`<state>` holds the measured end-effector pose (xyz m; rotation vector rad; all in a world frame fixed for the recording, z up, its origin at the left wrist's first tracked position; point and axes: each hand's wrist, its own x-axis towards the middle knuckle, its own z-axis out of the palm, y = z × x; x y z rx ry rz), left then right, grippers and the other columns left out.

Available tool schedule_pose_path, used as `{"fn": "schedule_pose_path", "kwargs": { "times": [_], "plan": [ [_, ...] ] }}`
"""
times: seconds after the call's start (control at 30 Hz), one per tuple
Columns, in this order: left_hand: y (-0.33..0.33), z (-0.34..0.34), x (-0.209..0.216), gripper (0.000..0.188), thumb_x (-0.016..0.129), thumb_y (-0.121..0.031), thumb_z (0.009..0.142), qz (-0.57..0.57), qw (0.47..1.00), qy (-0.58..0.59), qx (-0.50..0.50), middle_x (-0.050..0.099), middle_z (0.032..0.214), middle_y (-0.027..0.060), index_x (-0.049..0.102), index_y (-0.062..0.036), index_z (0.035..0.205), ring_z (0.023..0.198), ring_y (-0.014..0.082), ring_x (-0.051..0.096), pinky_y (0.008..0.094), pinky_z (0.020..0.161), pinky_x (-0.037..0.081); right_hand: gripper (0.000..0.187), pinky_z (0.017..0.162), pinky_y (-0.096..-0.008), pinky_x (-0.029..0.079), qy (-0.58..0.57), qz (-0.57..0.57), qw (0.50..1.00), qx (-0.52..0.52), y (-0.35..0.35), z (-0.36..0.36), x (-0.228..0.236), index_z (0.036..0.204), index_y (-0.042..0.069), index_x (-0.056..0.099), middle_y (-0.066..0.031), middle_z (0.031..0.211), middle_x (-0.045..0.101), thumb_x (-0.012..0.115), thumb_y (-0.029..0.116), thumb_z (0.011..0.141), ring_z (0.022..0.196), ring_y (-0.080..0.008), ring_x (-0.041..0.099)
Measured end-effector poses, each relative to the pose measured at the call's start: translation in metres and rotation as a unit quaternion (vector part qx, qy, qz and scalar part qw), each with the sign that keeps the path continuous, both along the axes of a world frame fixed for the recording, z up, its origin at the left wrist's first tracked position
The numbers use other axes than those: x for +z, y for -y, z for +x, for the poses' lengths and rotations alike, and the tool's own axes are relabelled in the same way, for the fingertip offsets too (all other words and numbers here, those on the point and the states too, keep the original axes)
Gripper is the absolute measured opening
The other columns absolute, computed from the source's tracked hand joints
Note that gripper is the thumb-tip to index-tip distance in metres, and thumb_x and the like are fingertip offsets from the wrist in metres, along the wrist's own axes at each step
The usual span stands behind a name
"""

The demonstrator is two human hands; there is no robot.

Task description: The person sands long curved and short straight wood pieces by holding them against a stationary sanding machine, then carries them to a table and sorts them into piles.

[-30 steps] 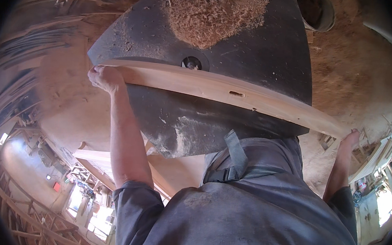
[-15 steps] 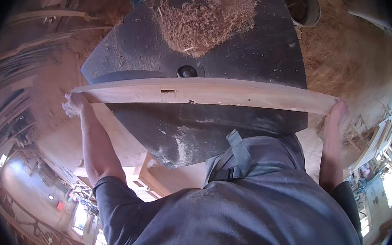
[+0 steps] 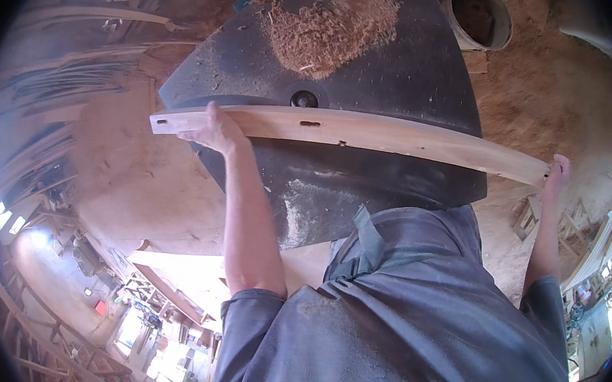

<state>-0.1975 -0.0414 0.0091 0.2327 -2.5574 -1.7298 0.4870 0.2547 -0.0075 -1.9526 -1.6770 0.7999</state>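
Note:
A long pale wooden board [image 3: 384, 134] with several small slots lies crosswise over a dark machine table [image 3: 404, 68]. My left hand [image 3: 216, 131] grips it a short way in from its left end, thumb over the far edge and fingers underneath. Closed round the right end, beyond the table's edge, is my right hand [image 3: 556, 173]. Just past the board's far edge, a round black spindle [image 3: 304, 99] rises from the table; whether the board touches it I cannot tell.
A heap of wood shavings [image 3: 334, 30] covers the table's far part. Beyond its right corner stands a round bucket [image 3: 479, 18]. Curved timber pieces [image 3: 96, 12] are stacked at the left. More wood pieces [image 3: 604, 239] lie at the far right.
My left hand has moved inward along the board, leaving its left end bare. The board's right end has swung nearer to me, and my right hand has moved with it.

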Motion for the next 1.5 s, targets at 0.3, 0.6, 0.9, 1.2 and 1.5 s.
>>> {"fn": "schedule_pose_path", "kwargs": {
  "times": [0.3,0.6,0.9,1.2,1.5],
  "plan": [
    [-0.006,0.024,-0.005,0.101,0.067,-0.011,0.077,-0.129,0.991,0.020,0.013,0.028,0.149,0.0350,0.004,0.0125,0.152,0.135,0.0424,0.041,0.0438,0.117,0.033,0.026,0.086,-0.0304,0.048,0.065,0.036,0.997,0.022,-0.009,-0.019,-0.026,0.104,0.002,0.067,-0.0072,0.103,0.065,0.048,0.000,0.086,0.095,-0.0180,0.060],
    [0.058,-0.066,-0.011,0.103,0.070,-0.005,0.077,-0.082,0.994,0.002,0.077,0.032,0.149,0.0324,0.002,0.0065,0.154,0.130,0.0397,0.048,0.0438,0.111,0.042,0.031,0.093,-0.0351,0.047,0.122,0.046,0.989,0.073,0.018,-0.194,0.014,0.112,0.001,0.063,-0.0143,0.109,0.066,0.045,0.006,0.087,0.098,-0.0253,0.061],
    [0.086,-0.099,-0.007,0.100,0.071,-0.003,0.074,0.007,0.990,0.043,0.132,0.043,0.140,0.0279,0.009,0.0002,0.152,0.118,0.0370,0.054,0.0481,0.096,0.049,0.019,0.098,-0.0379,0.043,0.088,0.083,0.991,0.062,0.036,-0.256,0.016,0.101,-0.002,0.058,-0.0155,0.120,0.060,0.046,0.006,0.089,0.107,-0.0289,0.057],
    [0.152,-0.157,-0.055,0.077,0.073,-0.003,0.076,0.035,0.990,0.052,0.128,0.051,0.129,0.0297,0.025,0.0096,0.134,0.111,0.0354,0.058,0.0512,0.093,0.052,0.019,0.098,-0.0380,0.042,0.090,0.108,0.988,0.063,0.053,-0.310,0.029,0.108,-0.004,0.053,-0.0176,0.119,0.056,0.046,0.002,0.091,0.108,-0.0287,0.055],
    [0.268,-0.224,-0.090,0.057,0.069,-0.004,0.082,0.100,0.990,0.071,0.073,0.058,0.121,0.0218,0.038,0.0142,0.125,0.103,0.0271,0.060,0.0440,0.088,0.053,0.027,0.085,-0.0335,0.045,0.035,0.103,0.989,0.105,0.070,-0.358,0.029,0.117,-0.004,0.050,-0.0118,0.098,0.053,0.042,-0.002,0.092,0.089,-0.0201,0.053]
  ]
}}
